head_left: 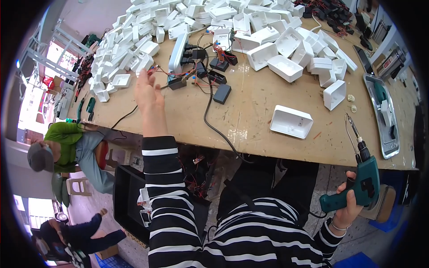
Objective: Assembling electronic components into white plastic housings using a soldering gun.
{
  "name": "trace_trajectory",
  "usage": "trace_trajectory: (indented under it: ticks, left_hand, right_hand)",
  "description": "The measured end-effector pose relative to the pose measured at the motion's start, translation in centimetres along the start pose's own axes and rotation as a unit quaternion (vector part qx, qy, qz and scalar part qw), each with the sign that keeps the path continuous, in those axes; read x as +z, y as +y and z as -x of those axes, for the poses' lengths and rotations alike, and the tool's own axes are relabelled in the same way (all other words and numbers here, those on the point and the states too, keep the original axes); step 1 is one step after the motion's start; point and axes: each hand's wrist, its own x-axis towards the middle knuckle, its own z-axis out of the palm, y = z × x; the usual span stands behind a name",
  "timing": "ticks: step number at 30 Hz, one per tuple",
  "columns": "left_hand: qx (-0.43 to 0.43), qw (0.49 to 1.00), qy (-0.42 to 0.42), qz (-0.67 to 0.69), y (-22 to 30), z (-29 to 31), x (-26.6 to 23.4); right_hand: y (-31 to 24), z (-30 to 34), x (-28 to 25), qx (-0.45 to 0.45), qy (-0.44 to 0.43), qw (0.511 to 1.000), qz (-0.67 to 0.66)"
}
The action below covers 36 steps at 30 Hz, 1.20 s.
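Note:
My right hand [346,209] is wrapped round the handle of a green soldering gun [361,185], just off the table's front edge. Its metal tip and thin feed tube point up over the tabletop. My left hand [151,94] reaches over the table, fingers loosely bent and apart, near a small part with red and blue wires [154,69]; whether the fingertips touch it is hard to see. A white plastic case [291,121] lies alone, open side up, in front of me. Right of my left hand are wired black boxes [217,77] and a black block [222,94].
White cases [134,53] are heaped across the back. A power strip [178,51] with plugs has a black cable [210,120] running over the front edge. At right lies a metal tray [389,134]. A black bin [129,201] stands below; a person in green [67,140] sits at left.

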Motion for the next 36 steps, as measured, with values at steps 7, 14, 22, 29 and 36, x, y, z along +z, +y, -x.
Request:
trace_trajectory:
  ticks: [7,14,22,29,36]
  left_hand:
    - [0.373,0.904,-0.064,-0.199,-0.1,-0.7,1.8]
    - [0.191,0.98,-0.04,0.029,1.4,-6.0,2.8]
    - [0.277,0.94,-0.186,0.064,9.7,-1.0,5.7]
    - [0.321,0.695,-0.544,-0.344,-0.8,16.4,8.2]
    - [0.161,0.678,-0.613,-0.373,-6.0,21.7,8.1]
  right_hand:
    - [-0.3,-0.5,0.8,0.011,0.002,1.0,0.013]
    - [-0.4,-0.6,2.0,0.019,0.009,1.0,0.009]
    - [0.2,-1.9,3.0,0.054,-0.036,0.986,-0.151]
    - [2.0,-3.2,7.3,0.199,-0.096,0.91,-0.35]
    - [3.3,-5.2,10.5,0.225,-0.084,0.887,-0.395]
